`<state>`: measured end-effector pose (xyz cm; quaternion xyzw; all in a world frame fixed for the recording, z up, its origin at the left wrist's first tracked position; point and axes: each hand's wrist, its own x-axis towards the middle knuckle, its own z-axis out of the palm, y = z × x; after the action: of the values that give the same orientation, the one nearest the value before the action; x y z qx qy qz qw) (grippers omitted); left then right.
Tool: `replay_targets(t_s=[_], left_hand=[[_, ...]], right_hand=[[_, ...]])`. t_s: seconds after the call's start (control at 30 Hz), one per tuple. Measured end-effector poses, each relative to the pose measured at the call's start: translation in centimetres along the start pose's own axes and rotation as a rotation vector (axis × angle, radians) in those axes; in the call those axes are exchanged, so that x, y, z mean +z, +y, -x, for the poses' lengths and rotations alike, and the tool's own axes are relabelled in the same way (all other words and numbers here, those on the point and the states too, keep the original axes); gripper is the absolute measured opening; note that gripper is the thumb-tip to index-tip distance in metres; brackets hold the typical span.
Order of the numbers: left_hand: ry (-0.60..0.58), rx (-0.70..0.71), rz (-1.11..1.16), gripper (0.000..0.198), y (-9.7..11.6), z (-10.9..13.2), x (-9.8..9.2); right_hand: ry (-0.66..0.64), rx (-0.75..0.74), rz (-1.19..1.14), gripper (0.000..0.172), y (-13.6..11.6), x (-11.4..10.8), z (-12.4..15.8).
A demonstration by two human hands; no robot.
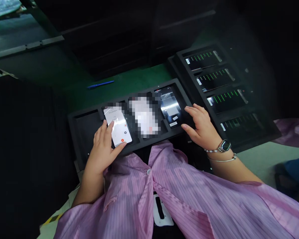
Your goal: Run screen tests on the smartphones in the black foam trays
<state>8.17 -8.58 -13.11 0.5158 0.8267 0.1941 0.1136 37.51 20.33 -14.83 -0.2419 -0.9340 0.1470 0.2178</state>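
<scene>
L hand (pixel 102 149): fingers spread loose, unclenched, over the lower L side of the white-screen phone (pixel 120 128), thumb at its bottom edge. R hand (pixel 200 129): fingers apart, nothing gripped, by the black tray (pixel 73 131) at its approx. 3 o'clock end. White-screen phone sits in a slot at 8 o'clock from tray ctr.; pixelated item (pixel 146 116) just R of ctr. (detail unreadable), dark-screen phone (pixel 169 105) at 2. Blue pen (pixel 101 85) on green tabletop (pixel 139 77) at 11; second tray w/ 4 devices (pixel 188 86) at 3.
</scene>
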Motion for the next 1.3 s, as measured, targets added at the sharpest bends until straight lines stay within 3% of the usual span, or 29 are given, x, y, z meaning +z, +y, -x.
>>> replay_targets(t_s=[0.23, 0.43, 0.63, 0.83, 1.03, 1.2, 1.3], left_hand=[[0.070, -0.067, 0.069, 0.087, 0.1, -0.4, -0.5], [0.057, -0.085, 0.084, 0.086, 0.3, -0.4, -0.7], [0.030, -0.121, 0.070, 0.088, 0.1, -0.5, -0.6], [0.030, -0.094, 0.049, 0.088, 0.1, -0.6, -0.6], [0.075, -0.072, 0.069, 0.090, 0.2, -0.3, -0.4], [0.059, -0.049, 0.027, 0.089, 0.0, -0.4, -0.3], [0.052, -0.042, 0.018, 0.090, 0.0, -0.5, -0.3]], right_hand=[[-0.069, -0.066, -0.034, 0.045, 0.7, -0.2, -2.7], [-0.149, 0.032, 0.068, 0.086, 0.8, 0.7, -4.3], [-0.020, -0.115, -0.011, 0.077, -0.3, 0.7, -3.2], [-0.087, -0.169, 0.036, 0.056, -0.9, 1.2, -3.2], [0.034, -0.080, -0.017, 0.071, -0.5, 0.2, -1.7], [-0.090, 0.015, 0.065, 0.072, -0.2, 0.1, 0.4], [-0.110, 0.014, 0.048, 0.081, 0.1, 0.3, 0.9]])
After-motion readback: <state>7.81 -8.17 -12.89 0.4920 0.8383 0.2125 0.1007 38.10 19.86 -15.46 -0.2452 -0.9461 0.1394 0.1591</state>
